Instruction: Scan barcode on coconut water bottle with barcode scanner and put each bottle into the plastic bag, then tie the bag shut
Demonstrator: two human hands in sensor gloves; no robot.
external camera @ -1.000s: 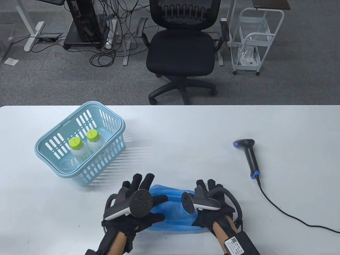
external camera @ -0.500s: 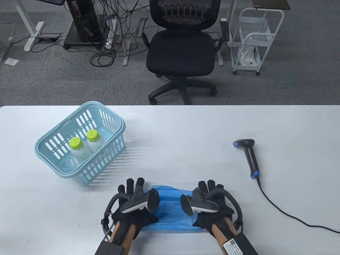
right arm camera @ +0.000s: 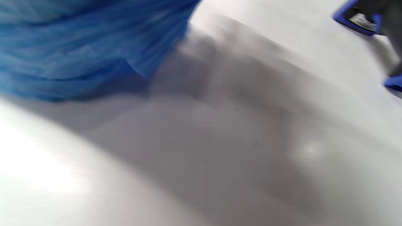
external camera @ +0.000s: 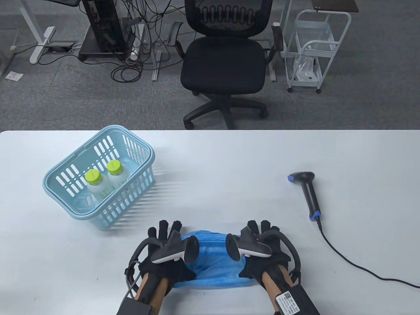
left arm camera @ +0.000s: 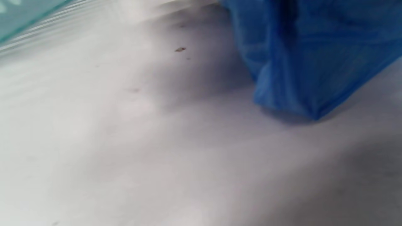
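A: What's nearest on my feed?
B: I see left hand (external camera: 164, 259) and right hand (external camera: 262, 259) at either end of the blue plastic bag (external camera: 213, 265), on the table (external camera: 229, 170) by the near edge. Grip: can't tell, trackers block the fingers.
A: Farther out?
B: Barcode scanner (external camera: 308, 193) lies right. Two coconut water bottles (external camera: 106, 183) stand in the blue basket (external camera: 59, 174), left.

I cannot see how my left hand (external camera: 164, 259) or my right hand (external camera: 262, 259) holds the blue plastic bag (external camera: 213, 262); the trackers cover the fingers, and both ends of the bag hide under my hands. Both wrist views are blurry. Far off beside my right hand, only a blue bit of the barcode scanner (right arm camera: 364, 18) shows, cut off at the edge. The bottle (external camera: 98, 188) labels are too small to read.
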